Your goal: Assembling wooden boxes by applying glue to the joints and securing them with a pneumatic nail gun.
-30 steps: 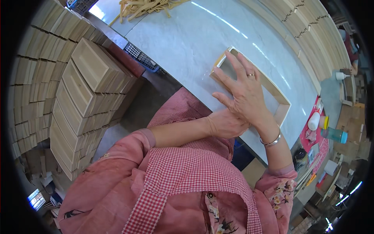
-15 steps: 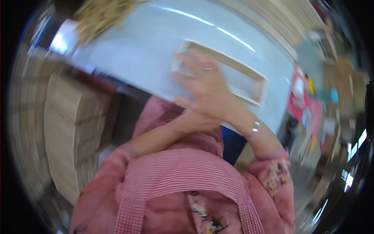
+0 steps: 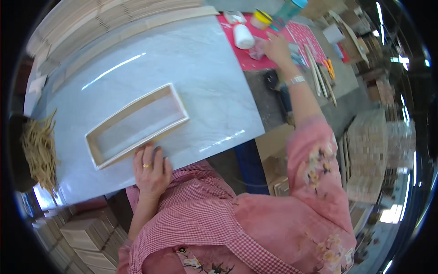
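Observation:
A long rectangular wooden box or frame (image 3: pixel 137 123) with pale rims lies on the glossy grey-white tabletop (image 3: pixel 214 98). Its inside is pale, and I cannot tell whether it has a bottom. My left hand (image 3: pixel 153 172), with a ring on one finger, rests at its near long wall, fingers stretched forward against the edge and holding nothing. Far to the right, my right hand (image 3: pixel 277 49) reaches over a pink cloth (image 3: pixel 255 63), its fingers extended beside a crumpled pinkish piece (image 3: pixel 258 48). A white bottle (image 3: pixel 243 36) stands just left of that piece.
A yellow-rimmed tub (image 3: pixel 261 19) and a teal bottle (image 3: pixel 288 13) stand beyond my right hand. Thin sticks (image 3: pixel 319 73) and an orange tool (image 3: pixel 329 68) lie right of it. Stacked wooden strips (image 3: pixel 114 18) line the far edge; tan strands (image 3: pixel 40 153) hang at left.
My hands have parted: the right has swung from over the box out to the pink cloth, and the left now lies at the box's near wall. The view has turned to the right.

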{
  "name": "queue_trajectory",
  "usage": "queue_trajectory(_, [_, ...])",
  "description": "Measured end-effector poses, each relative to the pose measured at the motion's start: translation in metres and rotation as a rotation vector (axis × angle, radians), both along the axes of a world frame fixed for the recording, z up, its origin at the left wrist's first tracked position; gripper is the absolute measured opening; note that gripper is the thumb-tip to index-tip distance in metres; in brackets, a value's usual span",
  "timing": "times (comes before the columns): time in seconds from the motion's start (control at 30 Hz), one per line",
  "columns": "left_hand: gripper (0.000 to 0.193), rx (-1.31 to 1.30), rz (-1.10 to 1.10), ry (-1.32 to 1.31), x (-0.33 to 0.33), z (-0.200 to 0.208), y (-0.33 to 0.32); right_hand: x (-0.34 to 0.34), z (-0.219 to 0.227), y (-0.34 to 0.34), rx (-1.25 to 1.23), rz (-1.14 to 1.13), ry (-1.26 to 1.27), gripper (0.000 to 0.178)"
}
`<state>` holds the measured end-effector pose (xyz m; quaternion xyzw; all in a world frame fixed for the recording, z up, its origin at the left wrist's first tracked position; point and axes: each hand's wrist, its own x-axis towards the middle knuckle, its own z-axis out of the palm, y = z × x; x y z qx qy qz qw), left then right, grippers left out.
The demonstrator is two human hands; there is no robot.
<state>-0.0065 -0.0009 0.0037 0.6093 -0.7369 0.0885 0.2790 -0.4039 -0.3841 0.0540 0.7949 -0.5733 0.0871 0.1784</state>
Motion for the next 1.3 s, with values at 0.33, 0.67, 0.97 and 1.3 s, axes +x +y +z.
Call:
queue_trajectory(0.33, [0.031,0.096,0.031,-0.082,0.006,-0.006,0.007,0.025,-0.023,0.0,0.113,-0.291,-0.369,0.036])
queue_trajectory(0.67, [0.03,0.079,0.004,-0.047,0.007,-0.002,0.008,-0.186,0.008,0.321,-0.136,-0.926,-0.17,0.079])
queue_trajectory(0.97, [0.03,0.037,-0.008,-0.002,0.008,-0.003,0.009,-0.208,-0.006,0.422,0.332,-1.361,-0.788,0.09])
queue_trajectory(1.3, [0.034,0.073,-0.135,0.302,0.008,0.02,0.01,-0.107,0.087,0.359,-0.372,-0.513,-0.464,0.013])
